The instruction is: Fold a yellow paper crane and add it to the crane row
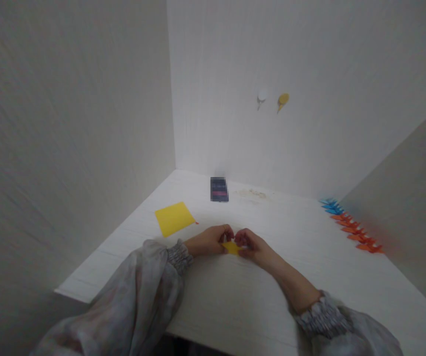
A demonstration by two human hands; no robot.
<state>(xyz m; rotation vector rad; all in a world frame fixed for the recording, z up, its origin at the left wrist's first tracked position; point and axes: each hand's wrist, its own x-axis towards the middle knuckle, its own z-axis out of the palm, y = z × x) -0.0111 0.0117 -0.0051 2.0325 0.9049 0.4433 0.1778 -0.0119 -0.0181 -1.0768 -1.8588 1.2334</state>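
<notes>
A small folded piece of yellow paper (pixel 232 247) is pinched between my two hands, just above the white table. My left hand (pixel 213 239) grips its left side, thumb below and fingers curled over. On the right side, my right hand (pixel 252 245) holds it with thumb and bent fingers. Part of the paper is hidden by the fingers, so its exact fold cannot be made out. Left of my hands lies a flat stack or sheet of yellow paper (pixel 174 218), with a tiny red bit (pixel 197 223) at its right corner.
The white table (pixel 235 301) meets walls at the left, back and right. A dark phone-like object (pixel 219 190), blurred out, lies near the back wall. A row of blue folded paper figures (pixel 330 205) and orange ones (pixel 357 232) runs along the right edge. Two hooks (pixel 283 100) hang on the wall.
</notes>
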